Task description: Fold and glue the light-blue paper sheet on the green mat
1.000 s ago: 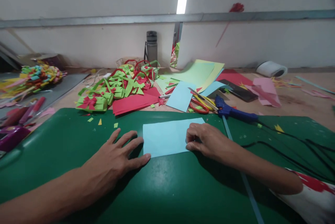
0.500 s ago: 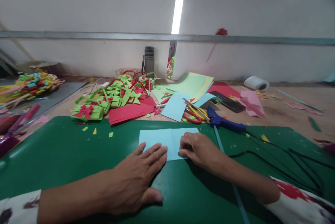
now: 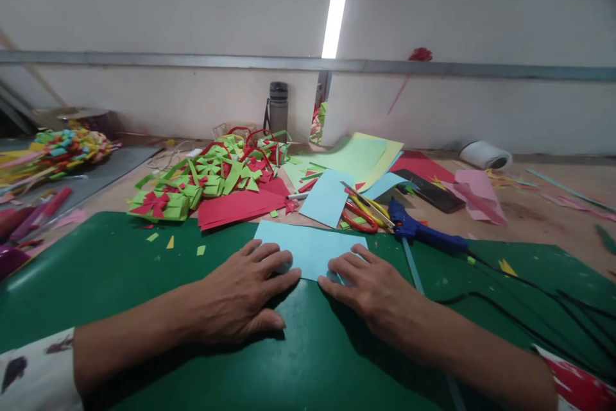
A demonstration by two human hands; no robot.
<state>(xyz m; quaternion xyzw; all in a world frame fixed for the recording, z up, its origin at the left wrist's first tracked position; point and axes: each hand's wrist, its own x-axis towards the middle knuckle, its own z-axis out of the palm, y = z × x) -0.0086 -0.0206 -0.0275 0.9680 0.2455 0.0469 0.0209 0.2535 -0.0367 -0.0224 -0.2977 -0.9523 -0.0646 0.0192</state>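
Note:
A light blue sheet of paper (image 3: 312, 247) lies flat on the green cutting mat (image 3: 120, 270). My left hand (image 3: 245, 292) rests palm down with its fingertips on the sheet's near left part. My right hand (image 3: 370, 286) presses spread fingers on the sheet's near right edge. Neither hand grips anything. Both hands cover the paper's near edge.
Behind the mat lie a pile of green and red paper bows (image 3: 212, 170), red sheets (image 3: 238, 202), another blue sheet (image 3: 327, 196), scissors (image 3: 359, 218), a blue glue gun (image 3: 423, 234) with black cord, a phone (image 3: 428, 181), a grey bottle (image 3: 278, 106) and a tape roll (image 3: 485, 154).
My left hand slid from the mat onto the blue sheet. My right hand uncurled and flattened on the sheet's near right edge. The paper sits a little farther from me.

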